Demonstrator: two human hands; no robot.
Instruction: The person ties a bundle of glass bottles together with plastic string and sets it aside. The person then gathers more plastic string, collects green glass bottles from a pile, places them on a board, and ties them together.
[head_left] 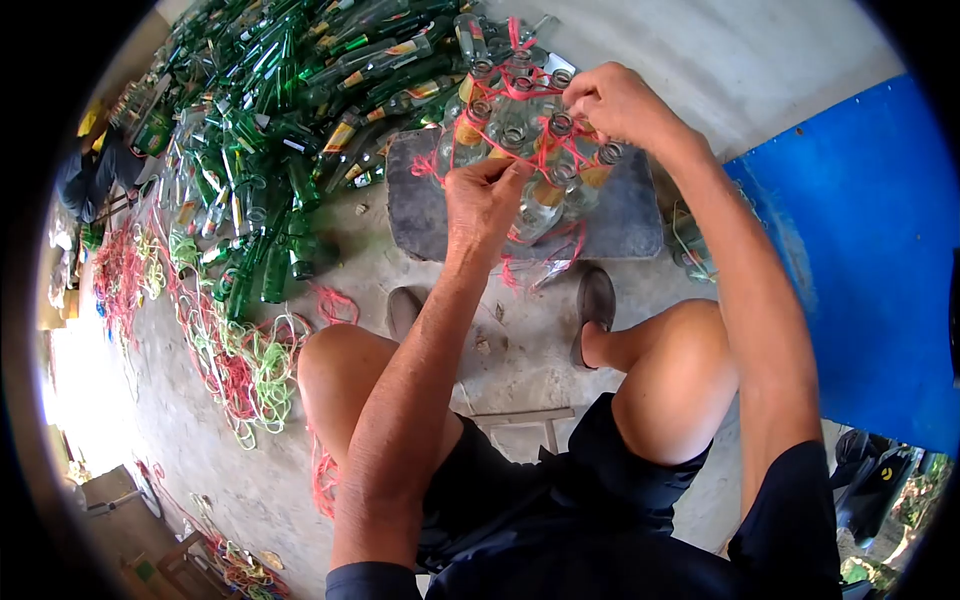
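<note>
Several clear glass bottles (541, 205) with yellow-orange labels stand upright in a cluster on a dark slab (415, 205). Pink-red string (510, 92) runs around and between their necks, and loose ends hang at the slab's left and front. At the front left of the cluster, my left hand (485, 205) has its fingers pinched together on the string beside a bottle neck. My right hand (620, 105) is at the back right, above the bottle tops, with its fingers curled and closed near the string; what they hold is too small to make out.
A large heap of green bottles (290, 90) fills the back left. Tangled red and green string (250, 375) lies on the floor at left. A blue panel (860, 260) stands at right. Another bottle bundle (690, 240) sits right of the slab, beyond my feet.
</note>
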